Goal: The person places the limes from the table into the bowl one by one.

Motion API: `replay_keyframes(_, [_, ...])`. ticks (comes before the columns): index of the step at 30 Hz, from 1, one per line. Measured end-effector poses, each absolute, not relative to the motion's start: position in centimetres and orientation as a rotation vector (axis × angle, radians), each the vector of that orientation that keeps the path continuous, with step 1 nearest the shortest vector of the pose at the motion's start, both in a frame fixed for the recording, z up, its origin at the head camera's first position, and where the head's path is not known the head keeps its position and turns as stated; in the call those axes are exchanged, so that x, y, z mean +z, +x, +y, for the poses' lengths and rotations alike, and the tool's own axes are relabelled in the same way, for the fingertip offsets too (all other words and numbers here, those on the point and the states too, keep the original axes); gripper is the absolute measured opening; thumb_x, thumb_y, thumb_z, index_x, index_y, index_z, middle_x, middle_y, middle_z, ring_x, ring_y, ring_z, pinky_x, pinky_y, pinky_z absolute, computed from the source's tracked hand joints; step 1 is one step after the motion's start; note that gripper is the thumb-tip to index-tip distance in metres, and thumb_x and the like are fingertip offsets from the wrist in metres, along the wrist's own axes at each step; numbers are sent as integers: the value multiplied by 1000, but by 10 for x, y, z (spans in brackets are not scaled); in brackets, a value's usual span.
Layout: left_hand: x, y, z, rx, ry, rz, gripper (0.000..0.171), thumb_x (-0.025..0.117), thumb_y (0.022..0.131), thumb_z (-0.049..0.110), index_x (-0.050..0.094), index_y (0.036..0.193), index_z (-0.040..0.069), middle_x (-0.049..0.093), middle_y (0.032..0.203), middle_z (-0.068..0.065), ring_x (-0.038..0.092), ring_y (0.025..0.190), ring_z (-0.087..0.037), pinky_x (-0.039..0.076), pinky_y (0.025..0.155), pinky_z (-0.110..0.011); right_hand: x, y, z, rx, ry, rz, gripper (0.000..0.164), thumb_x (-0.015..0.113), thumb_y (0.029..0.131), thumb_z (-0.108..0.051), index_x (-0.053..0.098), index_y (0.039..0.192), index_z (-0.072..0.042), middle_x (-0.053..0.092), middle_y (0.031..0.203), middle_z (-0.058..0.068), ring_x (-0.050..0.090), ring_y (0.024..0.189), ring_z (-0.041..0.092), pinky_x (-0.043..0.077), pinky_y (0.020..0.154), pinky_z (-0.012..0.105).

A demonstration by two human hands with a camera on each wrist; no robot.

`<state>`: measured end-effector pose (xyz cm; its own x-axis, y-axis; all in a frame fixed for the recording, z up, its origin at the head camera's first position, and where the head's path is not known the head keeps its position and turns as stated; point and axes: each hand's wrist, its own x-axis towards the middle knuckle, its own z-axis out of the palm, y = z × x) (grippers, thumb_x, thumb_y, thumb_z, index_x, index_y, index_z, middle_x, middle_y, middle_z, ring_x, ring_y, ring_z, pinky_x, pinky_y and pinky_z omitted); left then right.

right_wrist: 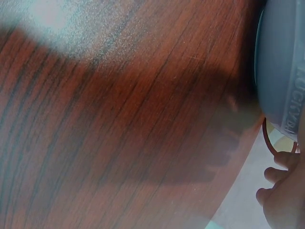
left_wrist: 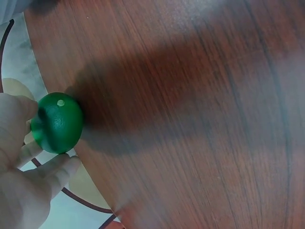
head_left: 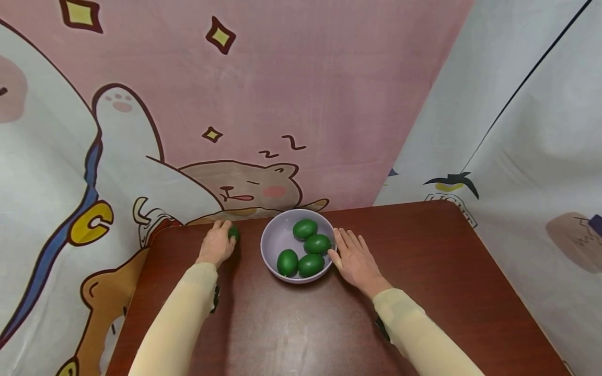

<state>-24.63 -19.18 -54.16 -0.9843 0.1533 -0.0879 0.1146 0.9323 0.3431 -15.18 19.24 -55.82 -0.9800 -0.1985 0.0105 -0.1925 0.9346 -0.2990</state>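
Observation:
My left hand (head_left: 217,244) grips a green lime (left_wrist: 59,123) between thumb and fingers near the table's back edge, left of the bowl. The lime's pale stem end faces the left wrist camera, and the hand hides much of it in the head view. A lilac bowl (head_left: 270,245) stands at the middle back, with several limes (head_left: 304,229) lying inside. At the bowl's right side is my right hand (head_left: 358,261), its fingers extended and the thumb right at the rim. Raised lettering shows on the bowl's outer wall (right_wrist: 279,62) in the right wrist view.
The dark red-brown wooden table (head_left: 282,324) has its back edge close behind the bowl and both hands. A cartoon-printed cloth (head_left: 329,104) hangs behind the table, and another pale cloth (head_left: 531,156) hangs at the right.

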Motion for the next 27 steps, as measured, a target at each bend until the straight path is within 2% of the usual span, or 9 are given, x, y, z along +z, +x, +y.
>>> replay_keyframes(9, [-544, -245, -194, 533, 228, 3004, 39, 65, 98, 13, 53, 133, 0, 45, 142, -29, 59, 111, -53, 51, 93, -64, -558, -151, 192, -474, -311, 3074, 69, 43, 109, -44, 27, 163, -4, 36, 164, 19, 32, 152, 40, 21, 124, 58])
replay_keyframes(19, [-542, -242, -191, 501, 251, 3002, 55, 68, 91, 12, 52, 142, -4, 43, 141, -31, 55, 115, -54, 51, 94, -65, -559, -152, 192, -468, -318, 3082, 68, 44, 109, -44, 29, 163, -4, 36, 164, 19, 33, 152, 40, 22, 124, 59])
replay_keyframes(27, [-544, -241, -189, 527, 239, 2961, 57, 70, 92, 14, 51, 144, -1, 41, 139, -32, 51, 121, -51, 51, 94, -63, -560, -152, 193, -473, -316, 3087, 69, 44, 109, -44, 27, 163, -5, 36, 164, 19, 32, 152, 40, 21, 124, 58])
